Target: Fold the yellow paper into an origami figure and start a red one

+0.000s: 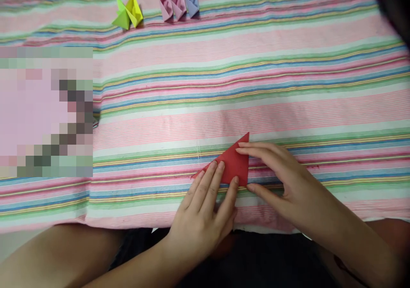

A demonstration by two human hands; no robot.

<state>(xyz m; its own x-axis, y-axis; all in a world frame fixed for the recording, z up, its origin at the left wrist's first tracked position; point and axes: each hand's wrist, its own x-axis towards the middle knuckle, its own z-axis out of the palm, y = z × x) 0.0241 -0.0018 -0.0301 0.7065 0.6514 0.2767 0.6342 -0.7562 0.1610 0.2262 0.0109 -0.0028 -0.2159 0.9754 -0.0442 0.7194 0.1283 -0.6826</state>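
A red sheet of paper, folded into a triangle (236, 162), lies flat on a striped cloth close to my body. Its long edge slants up to a point at the upper right. My left hand (203, 211) presses the lower left part with fingers outstretched, covering some of the bottom edge. On the other side, my right hand (285, 175) has its thumb tip at the lower right corner. Two outstretched fingertips of that hand rest on the paper near the top point. A wide gap separates its thumb and fingers.
Along the far side of the striped cloth (256, 113) stand small folded paper pieces: green (121, 18), yellow (136, 11), two pink ones (165, 6) and blue (192, 3). A pixelated block hides the left side. Dark shapes edge the upper right corner.
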